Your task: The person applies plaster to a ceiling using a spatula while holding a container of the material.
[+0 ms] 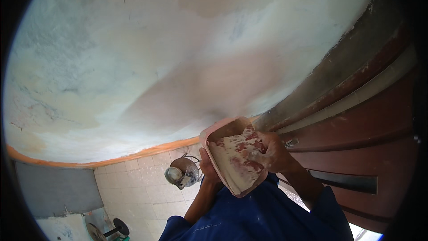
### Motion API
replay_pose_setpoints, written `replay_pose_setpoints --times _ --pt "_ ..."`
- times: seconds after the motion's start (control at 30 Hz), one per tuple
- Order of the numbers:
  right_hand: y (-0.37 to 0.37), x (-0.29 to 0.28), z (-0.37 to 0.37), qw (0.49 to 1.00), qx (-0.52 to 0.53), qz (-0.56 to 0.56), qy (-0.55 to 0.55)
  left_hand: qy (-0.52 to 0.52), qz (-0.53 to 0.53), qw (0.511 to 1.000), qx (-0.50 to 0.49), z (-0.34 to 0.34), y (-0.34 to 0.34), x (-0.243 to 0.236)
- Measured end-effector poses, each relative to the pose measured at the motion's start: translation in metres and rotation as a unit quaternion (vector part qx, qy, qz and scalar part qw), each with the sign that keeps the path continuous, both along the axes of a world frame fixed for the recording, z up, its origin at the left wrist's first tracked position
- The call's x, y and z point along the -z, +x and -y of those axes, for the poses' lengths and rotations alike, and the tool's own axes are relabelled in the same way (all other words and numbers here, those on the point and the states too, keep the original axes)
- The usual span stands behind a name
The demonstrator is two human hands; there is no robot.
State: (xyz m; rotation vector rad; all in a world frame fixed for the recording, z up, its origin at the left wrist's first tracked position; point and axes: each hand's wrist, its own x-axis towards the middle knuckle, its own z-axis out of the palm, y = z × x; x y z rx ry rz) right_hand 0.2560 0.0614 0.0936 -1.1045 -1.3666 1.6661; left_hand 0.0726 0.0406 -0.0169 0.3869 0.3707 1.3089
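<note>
A pink rectangular plastic container (208, 146) sits tilted in front of me, holding pale, powdery material with dark red patches. My left hand (208, 165) grips its left side, fingers curled around the wall. My right hand (267, 151) is at the container's right side, its powder-coated fingers bent inside it over the material; whether they hold anything is hidden. The patchy plastered wall (187, 40) with an orange band along its bottom rises just beyond both hands.
A dark red door (356, 143) with a handle stands at right. A dusty bucket (183, 172) rests on the tiled floor (133, 187) below left. Grey panels (53, 187) and black round-ended hardware (119, 226) are at lower left. My blue clothing fills the bottom.
</note>
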Motion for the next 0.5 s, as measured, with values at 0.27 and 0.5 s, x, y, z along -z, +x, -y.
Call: replay_pose_setpoints --times 0.27,0.5 --pt "0.017 -0.035 0.006 0.956 0.141 -0.238 -0.100 -0.102 0.102 0.987 -0.073 -0.003 0.012 -0.011" --pt "0.045 -0.057 -0.007 0.876 0.353 -0.256 0.205 -0.072 0.072 0.994 -0.040 -0.008 0.012 -0.013"
